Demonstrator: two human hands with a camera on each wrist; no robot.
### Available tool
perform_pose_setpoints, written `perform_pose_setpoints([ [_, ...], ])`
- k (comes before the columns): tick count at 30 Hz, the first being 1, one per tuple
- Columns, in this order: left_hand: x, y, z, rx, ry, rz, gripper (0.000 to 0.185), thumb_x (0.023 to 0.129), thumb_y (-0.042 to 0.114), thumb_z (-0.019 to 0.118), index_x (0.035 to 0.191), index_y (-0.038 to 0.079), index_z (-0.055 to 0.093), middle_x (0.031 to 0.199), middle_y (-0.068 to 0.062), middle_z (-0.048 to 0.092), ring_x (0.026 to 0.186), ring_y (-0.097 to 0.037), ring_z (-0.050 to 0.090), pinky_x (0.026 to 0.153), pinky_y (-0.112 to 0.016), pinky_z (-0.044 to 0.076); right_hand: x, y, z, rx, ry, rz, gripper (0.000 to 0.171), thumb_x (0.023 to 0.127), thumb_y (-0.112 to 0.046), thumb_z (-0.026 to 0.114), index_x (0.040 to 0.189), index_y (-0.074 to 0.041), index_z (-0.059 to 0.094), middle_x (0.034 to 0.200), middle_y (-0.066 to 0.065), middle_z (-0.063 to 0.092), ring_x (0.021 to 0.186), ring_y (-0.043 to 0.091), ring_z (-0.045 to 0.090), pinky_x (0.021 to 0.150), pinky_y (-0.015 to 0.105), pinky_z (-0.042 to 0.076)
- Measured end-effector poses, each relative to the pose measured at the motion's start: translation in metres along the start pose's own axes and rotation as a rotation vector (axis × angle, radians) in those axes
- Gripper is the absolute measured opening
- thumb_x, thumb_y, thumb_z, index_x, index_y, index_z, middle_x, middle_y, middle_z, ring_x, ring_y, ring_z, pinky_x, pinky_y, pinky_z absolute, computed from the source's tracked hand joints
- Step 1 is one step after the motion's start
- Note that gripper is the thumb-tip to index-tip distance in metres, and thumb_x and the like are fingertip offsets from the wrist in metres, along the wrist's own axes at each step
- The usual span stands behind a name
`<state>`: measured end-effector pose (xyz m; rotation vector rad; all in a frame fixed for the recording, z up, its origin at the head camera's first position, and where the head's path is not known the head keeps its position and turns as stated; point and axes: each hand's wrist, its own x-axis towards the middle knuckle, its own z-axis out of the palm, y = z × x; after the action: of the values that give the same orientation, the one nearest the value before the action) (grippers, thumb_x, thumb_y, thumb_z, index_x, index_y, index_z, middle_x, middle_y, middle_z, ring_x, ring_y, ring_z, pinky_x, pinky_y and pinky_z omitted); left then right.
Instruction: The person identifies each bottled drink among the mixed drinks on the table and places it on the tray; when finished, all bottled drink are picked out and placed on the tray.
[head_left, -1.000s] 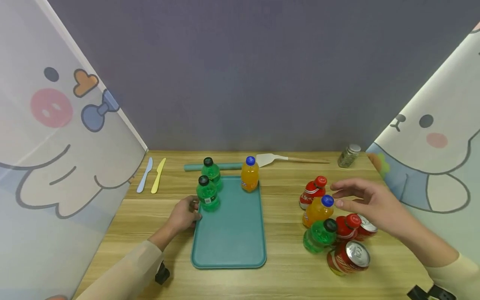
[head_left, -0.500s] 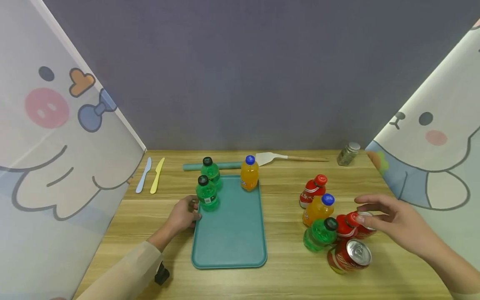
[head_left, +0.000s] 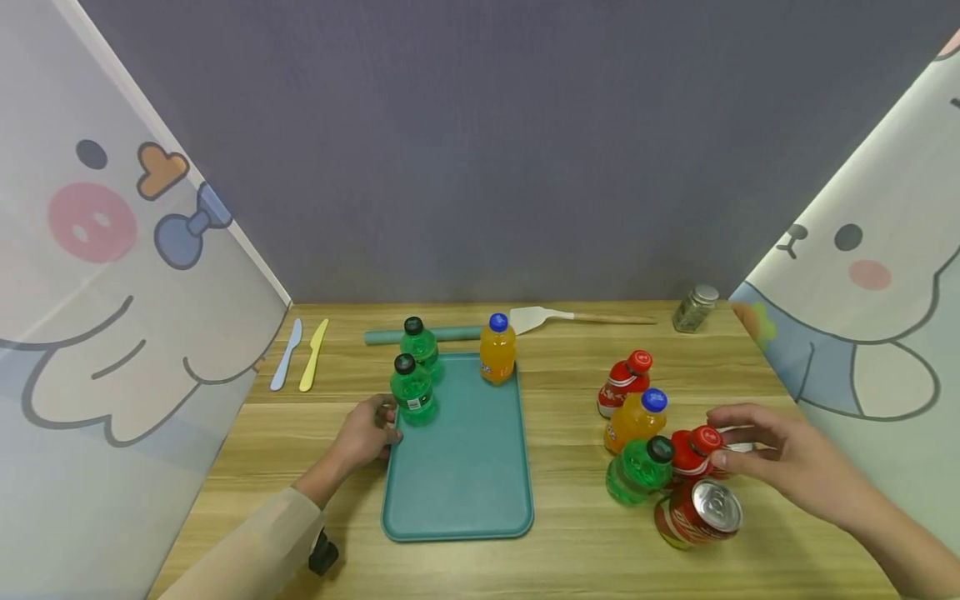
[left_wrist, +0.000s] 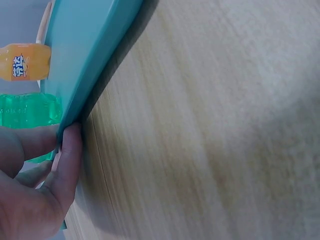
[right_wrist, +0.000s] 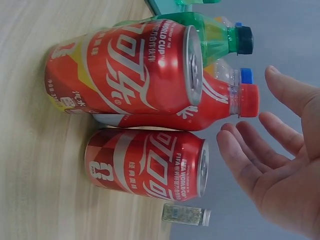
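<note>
The left hand (head_left: 365, 432) pinches the tray (head_left: 461, 483) while the right hand (head_left: 787, 457), loose-fingered and empty, hangs by the nearer red-capped bottle (head_left: 686, 457), beside a green bottle (head_left: 634, 475) off to the right: a reach, I'd judge, that calls for gripping its cap (head_left: 707, 438).
</note>
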<state>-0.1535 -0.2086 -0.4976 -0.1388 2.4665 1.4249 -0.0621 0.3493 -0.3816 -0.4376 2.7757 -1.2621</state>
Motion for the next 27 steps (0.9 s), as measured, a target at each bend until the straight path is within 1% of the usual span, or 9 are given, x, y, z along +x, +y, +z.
perform_pose_setpoints([
  [7,-0.001,0.001,0.0,-0.003,-0.004,0.006,0.062,0.087,-0.011,0.067,0.145,-0.011,0.045,0.114,-0.023,0.058,0.091,-0.026,0.063,0.063,-0.038,0.063,0.0,0.003,0.005,-0.027,-0.001,0.017,0.042,0.09,-0.009,0.078,0.13,-0.006,0.064,0.117,-0.01,0.072,0.099,0.0,0.067,0.073,0.024,0.061],
  [13,0.0,0.001,0.0,0.002,-0.004,0.005,0.062,0.086,-0.012,0.068,0.144,-0.011,0.045,0.113,-0.022,0.058,0.09,-0.026,0.062,0.062,-0.037,0.063,0.001,0.005,0.007,-0.027,0.01,0.015,0.042,0.09,-0.008,0.078,0.129,-0.005,0.065,0.114,-0.011,0.072,0.098,-0.001,0.067,0.071,0.026,0.062],
  [19,0.001,0.001,0.0,0.008,-0.005,0.006,0.062,0.086,-0.012,0.068,0.143,-0.011,0.046,0.113,-0.023,0.058,0.089,-0.026,0.063,0.062,-0.037,0.063,0.001,0.008,0.009,-0.05,0.006,0.054,0.042,0.089,-0.012,0.079,0.128,-0.004,0.067,0.111,-0.01,0.074,0.093,0.001,0.07,0.069,0.025,0.061],
  [21,0.0,0.002,0.0,0.01,-0.005,0.004,0.061,0.086,-0.012,0.068,0.143,-0.011,0.046,0.113,-0.023,0.058,0.09,-0.026,0.063,0.062,-0.037,0.063,0.002,0.011,0.01,-0.048,-0.006,0.057,0.041,0.089,-0.01,0.079,0.128,-0.003,0.067,0.111,-0.009,0.074,0.09,0.001,0.07,0.068,0.024,0.061],
  [27,0.0,0.002,0.0,0.011,-0.002,0.009,0.061,0.086,-0.012,0.068,0.143,-0.012,0.046,0.113,-0.023,0.058,0.09,-0.026,0.063,0.062,-0.037,0.063,0.005,0.014,0.011,-0.049,-0.014,0.036,0.039,0.089,-0.006,0.078,0.126,-0.003,0.068,0.111,-0.014,0.072,0.088,0.0,0.07,0.067,0.023,0.06],
])
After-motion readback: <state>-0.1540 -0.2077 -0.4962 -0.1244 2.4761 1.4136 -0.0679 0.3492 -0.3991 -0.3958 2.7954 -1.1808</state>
